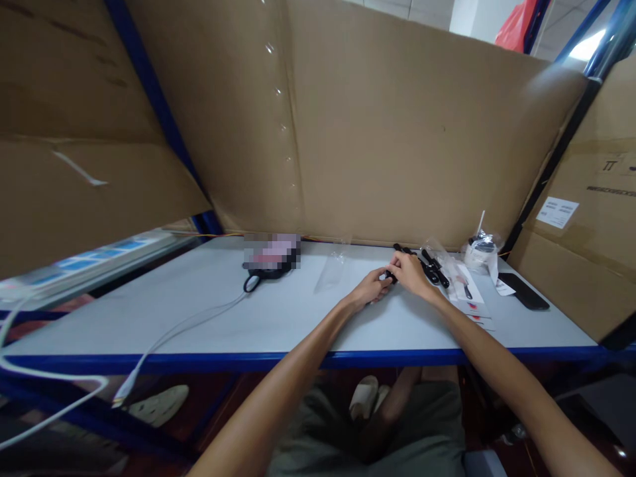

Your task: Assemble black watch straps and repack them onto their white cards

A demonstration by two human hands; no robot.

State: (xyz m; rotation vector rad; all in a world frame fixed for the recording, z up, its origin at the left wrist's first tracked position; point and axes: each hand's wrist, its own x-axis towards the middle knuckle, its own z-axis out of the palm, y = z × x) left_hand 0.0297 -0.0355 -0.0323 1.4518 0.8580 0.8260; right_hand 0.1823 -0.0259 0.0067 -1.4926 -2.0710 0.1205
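My left hand (370,289) and my right hand (408,271) meet above the table, fingers closed around a small black object (391,277). Most of it is covered by the fingers, so its kind cannot be made out. Just right of my right hand lie several glossy black long-handled pieces (435,267), partly behind that hand. Beside them are a clear plastic bag (437,248) and printed cards (467,285) showing a dark tool. To the left of my hands, an empty-looking clear plastic sleeve (330,270) lies flat.
The grey table (223,331) has a blue front edge and cardboard walls (377,132) around it. At left sits a blurred-out device (273,255) with a white cable (183,324). A plastic-wrapped cup (481,252) and a black phone (524,291) are at right.
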